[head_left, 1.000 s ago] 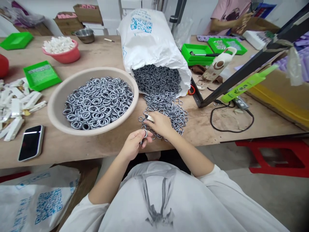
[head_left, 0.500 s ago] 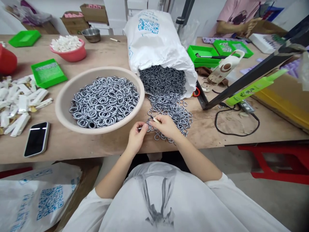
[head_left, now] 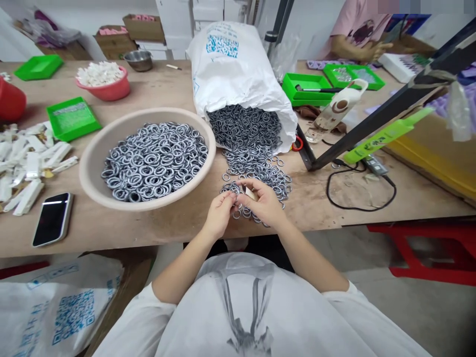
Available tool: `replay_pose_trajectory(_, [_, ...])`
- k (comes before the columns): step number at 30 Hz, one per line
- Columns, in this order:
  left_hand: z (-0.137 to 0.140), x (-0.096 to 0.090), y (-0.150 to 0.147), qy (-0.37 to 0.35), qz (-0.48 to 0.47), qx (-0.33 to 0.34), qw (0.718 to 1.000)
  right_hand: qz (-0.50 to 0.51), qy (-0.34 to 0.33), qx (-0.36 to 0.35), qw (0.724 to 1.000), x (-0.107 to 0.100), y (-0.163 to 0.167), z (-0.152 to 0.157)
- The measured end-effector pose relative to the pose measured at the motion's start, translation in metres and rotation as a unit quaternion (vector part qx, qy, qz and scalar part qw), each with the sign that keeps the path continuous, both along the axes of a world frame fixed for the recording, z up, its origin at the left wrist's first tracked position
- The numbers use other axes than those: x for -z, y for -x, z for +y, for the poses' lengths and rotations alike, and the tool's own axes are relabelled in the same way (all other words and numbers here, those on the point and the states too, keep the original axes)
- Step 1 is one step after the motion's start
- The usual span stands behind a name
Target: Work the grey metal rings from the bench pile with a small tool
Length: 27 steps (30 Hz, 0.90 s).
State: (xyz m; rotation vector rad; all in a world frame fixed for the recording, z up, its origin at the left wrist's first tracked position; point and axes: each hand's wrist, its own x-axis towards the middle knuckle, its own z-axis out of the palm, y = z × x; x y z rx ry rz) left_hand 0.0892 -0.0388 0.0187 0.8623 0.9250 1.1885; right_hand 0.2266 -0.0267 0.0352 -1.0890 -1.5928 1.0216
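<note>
My left hand [head_left: 220, 212] is closed in a pinch on a small grey ring [head_left: 237, 190], partly hidden by the fingertips. Close against it, my right hand [head_left: 266, 202] wraps round a small tool with a cream handle [head_left: 250, 193] and a dark end; its exact kind is mostly covered by the fingers. Both hands are just above a loose pile of grey rings [head_left: 260, 171] spilling from the mouth of a white woven sack [head_left: 238, 74]. Left of the hands stands a wide beige basin [head_left: 92, 171] heaped with similar rings [head_left: 156, 158].
A phone [head_left: 52, 218] and white plastic pieces [head_left: 33, 158] lie at the left. A black metal post [head_left: 357, 131], a cable [head_left: 329, 198] and green trays [head_left: 307, 79] are on the right. A co-worker [head_left: 359, 29] sits at the far right.
My hands have come together, the left shifting right towards the tool in my right hand. The whole view has shifted slightly.
</note>
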Motion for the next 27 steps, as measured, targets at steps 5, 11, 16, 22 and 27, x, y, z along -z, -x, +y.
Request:
replay_pose_trajectory(5, [-0.007, -0.01, -0.002, 0.051, -0.024, 0.038, 0.998, -0.006, -0.004, 0.001, 1.0, 0.003, 0.001, 0.003])
replay_pose_trajectory(11, [-0.008, -0.012, -0.001, 0.083, -0.082, 0.022, 0.993, -0.189, -0.142, 0.013, 0.972, 0.002, -0.003, -0.009])
replay_pose_trajectory(16, [-0.008, -0.013, -0.002, 0.091, -0.093, -0.021, 0.991, -0.296, -0.196, 0.004, 0.935, 0.0, 0.0, -0.019])
replay_pose_trajectory(22, [-0.012, -0.013, -0.002, 0.086, -0.086, -0.021, 0.992, -0.317, -0.212, 0.0, 0.924, 0.001, -0.001, -0.015])
replay_pose_trajectory(27, [-0.01, -0.009, -0.001, 0.083, -0.09, -0.013, 0.992, -0.291, -0.184, -0.019, 0.939, 0.007, 0.002, -0.018])
